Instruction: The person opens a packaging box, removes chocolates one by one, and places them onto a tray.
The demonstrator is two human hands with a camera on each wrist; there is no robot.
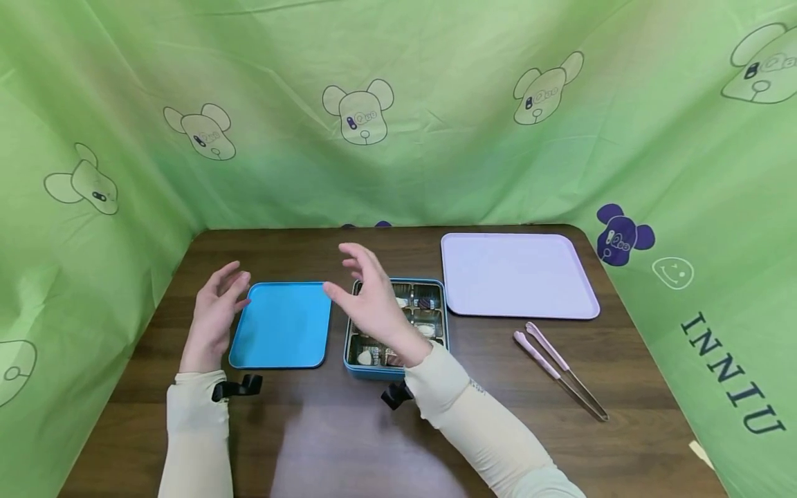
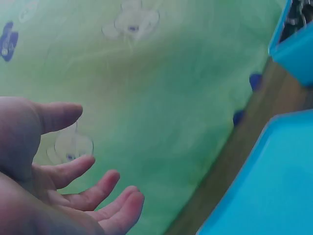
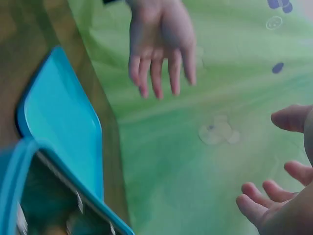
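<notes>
A pale lilac tray [image 1: 519, 275] lay on the far right part of the brown wooden worktop [image 1: 324, 429]. Just near of it, a pair of pink-handled tongs [image 1: 558, 369] lay slanting toward the near right. A green cloth backdrop [image 1: 398, 104] printed with bear heads hung around the worktop on three sides.

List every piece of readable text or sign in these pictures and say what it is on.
"INNIU": dark letters on the green cloth at the right.
Smiley-face outline: on the same cloth, above the letters.
Small mark on the right sleeve: too small to read.
Bear-head prints on the cloth: their markings are too blurred to read.
</notes>
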